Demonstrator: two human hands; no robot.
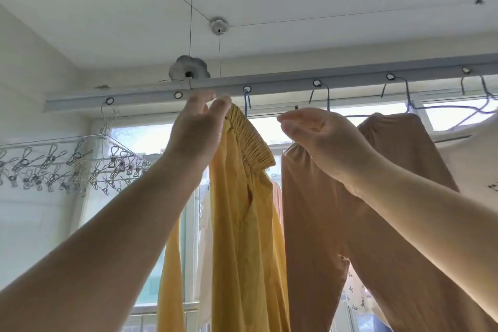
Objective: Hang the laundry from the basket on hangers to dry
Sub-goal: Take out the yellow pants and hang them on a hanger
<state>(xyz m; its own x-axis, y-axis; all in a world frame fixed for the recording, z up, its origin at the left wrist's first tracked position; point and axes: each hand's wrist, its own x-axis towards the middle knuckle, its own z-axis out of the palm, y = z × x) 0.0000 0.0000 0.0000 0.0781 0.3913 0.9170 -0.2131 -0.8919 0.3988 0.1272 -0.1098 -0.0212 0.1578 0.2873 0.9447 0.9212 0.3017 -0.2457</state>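
Observation:
Yellow trousers [242, 224] with a gathered elastic waistband hang from a blue hanger hook [246, 102] set in a hole of the grey drying rail [269, 85] overhead. My left hand [199, 127] is raised to the top of that waistband, fingertips pinching its upper edge just under the rail. My right hand [318, 132] hovers a little lower with loosely curled fingers pointing left, in front of the waistband of tan trousers [323, 224] on the neighbouring blue hanger [327, 100]. Nothing shows in its fingers. The basket is out of view.
A metal rack of several clothes pegs [67, 162] hangs from the rail at the left. More blue hangers [407, 94] and a white garment [471, 164] hang at the right. Thin cables run up to ceiling pulleys [218, 25]. Bright windows lie behind the laundry.

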